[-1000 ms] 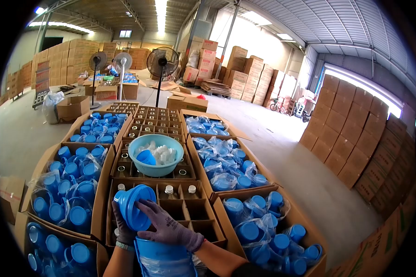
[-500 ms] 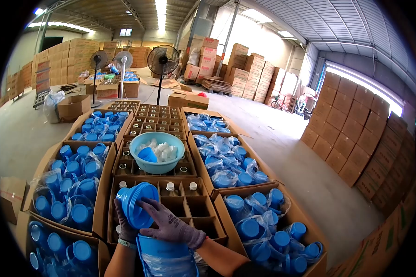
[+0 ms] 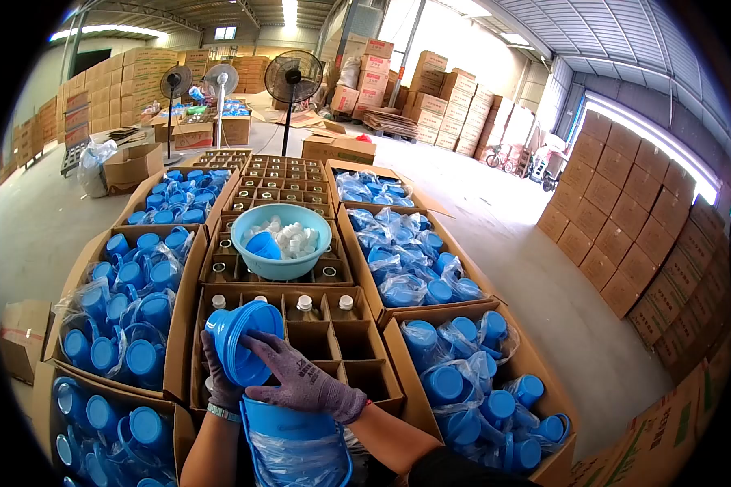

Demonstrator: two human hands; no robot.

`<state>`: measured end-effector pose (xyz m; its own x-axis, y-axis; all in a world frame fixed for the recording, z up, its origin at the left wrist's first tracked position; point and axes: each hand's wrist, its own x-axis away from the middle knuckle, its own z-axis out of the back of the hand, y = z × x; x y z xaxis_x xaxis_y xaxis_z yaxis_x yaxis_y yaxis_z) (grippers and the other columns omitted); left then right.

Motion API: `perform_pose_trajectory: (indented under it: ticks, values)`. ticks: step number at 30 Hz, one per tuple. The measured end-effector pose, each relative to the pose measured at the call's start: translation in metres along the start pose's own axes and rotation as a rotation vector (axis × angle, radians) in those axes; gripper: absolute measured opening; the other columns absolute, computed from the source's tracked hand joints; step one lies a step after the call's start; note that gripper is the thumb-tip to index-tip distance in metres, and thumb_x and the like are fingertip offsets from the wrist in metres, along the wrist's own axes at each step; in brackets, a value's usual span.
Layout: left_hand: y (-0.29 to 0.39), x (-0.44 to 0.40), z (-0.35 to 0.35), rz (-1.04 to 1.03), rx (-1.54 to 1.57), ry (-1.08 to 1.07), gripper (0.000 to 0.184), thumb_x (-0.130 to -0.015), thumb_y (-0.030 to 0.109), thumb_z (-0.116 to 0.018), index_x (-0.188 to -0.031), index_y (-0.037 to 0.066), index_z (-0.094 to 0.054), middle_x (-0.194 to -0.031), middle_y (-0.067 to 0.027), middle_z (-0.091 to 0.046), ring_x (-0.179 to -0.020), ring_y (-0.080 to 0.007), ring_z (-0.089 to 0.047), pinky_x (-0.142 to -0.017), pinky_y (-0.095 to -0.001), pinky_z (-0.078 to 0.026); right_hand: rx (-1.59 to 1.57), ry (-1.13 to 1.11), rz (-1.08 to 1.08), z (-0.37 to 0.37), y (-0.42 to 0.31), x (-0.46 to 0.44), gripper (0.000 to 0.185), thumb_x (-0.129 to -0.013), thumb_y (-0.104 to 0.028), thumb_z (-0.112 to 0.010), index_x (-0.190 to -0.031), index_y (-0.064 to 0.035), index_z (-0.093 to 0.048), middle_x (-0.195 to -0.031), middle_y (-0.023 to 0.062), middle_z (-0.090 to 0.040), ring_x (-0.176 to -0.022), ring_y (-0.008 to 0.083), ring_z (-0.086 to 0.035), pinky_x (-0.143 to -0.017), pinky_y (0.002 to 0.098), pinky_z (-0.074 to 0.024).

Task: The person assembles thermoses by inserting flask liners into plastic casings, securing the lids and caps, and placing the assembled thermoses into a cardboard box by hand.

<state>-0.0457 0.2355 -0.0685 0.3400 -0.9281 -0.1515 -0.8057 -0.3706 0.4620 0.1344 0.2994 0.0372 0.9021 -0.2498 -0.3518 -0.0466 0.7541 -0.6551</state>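
Observation:
My gloved left hand [image 3: 224, 381] wraps round the side of a stack of nested blue plastic cups [image 3: 248, 345], tilted with its wide mouth toward my right. Across that mouth lies my gloved right hand [image 3: 304, 377], its fingers over the rim and its thumb lower down, pinching at the edge. Directly below stands a blue bucket [image 3: 291, 422] with clear plastic film in front. A divided carton [image 3: 333, 341] sits just beyond my hands, with several white-capped bottles [image 3: 304, 305] in its far row and bare cells nearer. The innermost cup's edge is partly hidden by my fingers.
A light-blue basin [image 3: 256, 264] with white caps and a blue cup rests on a bottle carton. Cartons of bagged blue cups line the left [image 3: 130, 300] and right [image 3: 463, 357]. A black fan [image 3: 293, 77] and stacked boxes [image 3: 617, 203] stand beyond.
The view has tilted slightly, so the cartons and basin sit higher in the picture. Both hands keep nearly the same place on the cup stack; the right fingers have shifted only slightly.

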Motion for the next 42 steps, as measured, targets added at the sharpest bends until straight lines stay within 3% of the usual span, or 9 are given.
perform_pose_trajectory:
  ticks: [5, 20, 23, 28, 31, 42]
  values:
    - [-0.003, 0.001, -0.004, -0.011, 0.014, 0.017, 0.089, -0.092, 0.077, -0.053, -0.145, 0.006, -0.054, -0.141, -0.0172, -0.06, -0.128, -0.0331, -0.058, -0.114, -0.0501, -0.045, -0.029, 0.018, 0.004, 0.0, -0.001, 0.001, 0.091, -0.094, -0.055, -0.068, -0.16, -0.0042, -0.031, -0.159, 0.0274, -0.034, -0.146, 0.0474, -0.036, -0.121, 0.053, -0.0322]
    - [-0.002, -0.002, 0.0, 0.007, 0.026, 0.006, 0.087, -0.093, 0.077, -0.052, -0.145, 0.007, -0.054, -0.141, -0.0165, -0.061, -0.128, -0.0333, -0.058, -0.114, -0.0504, -0.045, -0.008, -0.008, -0.032, 0.002, -0.004, 0.004, 0.091, -0.094, -0.06, -0.064, -0.159, -0.004, -0.033, -0.159, 0.0268, -0.035, -0.146, 0.0463, -0.037, -0.121, 0.0514, -0.0322]
    - [-0.004, -0.004, 0.008, -0.029, -0.022, 0.006, 0.091, -0.093, 0.079, -0.05, -0.149, 0.007, -0.049, -0.146, -0.019, -0.056, -0.133, -0.0355, -0.055, -0.116, -0.0532, -0.042, -0.021, -0.024, -0.032, 0.0, 0.0, 0.002, 0.099, -0.092, -0.069, -0.062, -0.161, -0.0056, -0.03, -0.158, 0.0274, -0.034, -0.148, 0.0448, -0.034, -0.121, 0.0506, -0.0323]
    - [-0.007, -0.008, 0.013, -0.016, 0.007, 0.012, 0.095, -0.092, 0.082, -0.047, -0.15, 0.006, -0.048, -0.148, -0.0202, -0.054, -0.133, -0.0368, -0.054, -0.116, -0.0541, -0.042, -0.051, -0.042, -0.055, 0.0, 0.0, 0.002, 0.098, -0.093, -0.069, -0.061, -0.161, -0.0053, -0.03, -0.159, 0.0275, -0.033, -0.147, 0.0448, -0.035, -0.12, 0.0495, -0.0351]
    - [-0.004, -0.004, 0.007, -0.004, 0.08, -0.017, 0.08, -0.095, 0.072, -0.054, -0.143, 0.007, -0.056, -0.139, -0.0152, -0.063, -0.127, -0.0317, -0.06, -0.115, -0.0489, -0.044, -0.054, -0.027, -0.047, 0.0, -0.003, 0.003, 0.094, -0.094, -0.062, -0.064, -0.16, -0.004, -0.032, -0.158, 0.0275, -0.035, -0.146, 0.0455, -0.037, -0.12, 0.0507, -0.0337]
    - [-0.001, 0.001, -0.013, -0.02, -0.014, -0.025, 0.085, -0.093, 0.075, -0.054, -0.143, 0.006, -0.056, -0.139, -0.0156, -0.063, -0.127, -0.0328, -0.06, -0.115, -0.0501, -0.044, -0.03, -0.03, -0.034, 0.003, -0.004, 0.002, 0.091, -0.095, -0.058, -0.064, -0.159, -0.0026, -0.032, -0.157, 0.0276, -0.038, -0.146, 0.0455, -0.038, -0.121, 0.051, -0.0324]
